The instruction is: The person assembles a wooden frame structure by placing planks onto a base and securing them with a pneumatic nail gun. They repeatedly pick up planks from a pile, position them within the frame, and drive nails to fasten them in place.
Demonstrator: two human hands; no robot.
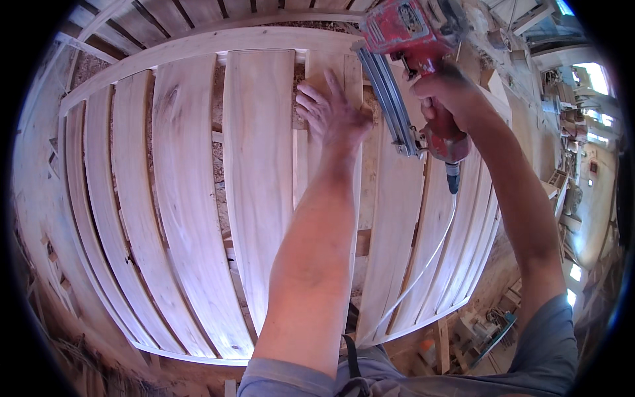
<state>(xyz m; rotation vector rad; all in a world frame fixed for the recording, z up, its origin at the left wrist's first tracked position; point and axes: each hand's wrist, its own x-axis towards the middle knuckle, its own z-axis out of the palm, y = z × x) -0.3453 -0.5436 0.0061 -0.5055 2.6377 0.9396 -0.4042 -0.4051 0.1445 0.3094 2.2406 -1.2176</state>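
My left hand lies on a pale wooden slat near its far end, fingers spread and stretched forward. My right hand is wrapped around the handle of a red pneumatic nail gun, held up to the right of the left hand. The gun's long grey magazine slants down toward me. Whether its nose touches the wood cannot be made out. From the handle's base a thin pale air hose runs back toward my body. A wider slat lies left of my left hand.
Several more slats run side by side with gaps, across a far wooden rail. Another slatted piece lies beyond. Tools and wood scraps sit on the floor at lower right. Wooden pieces line the right side.
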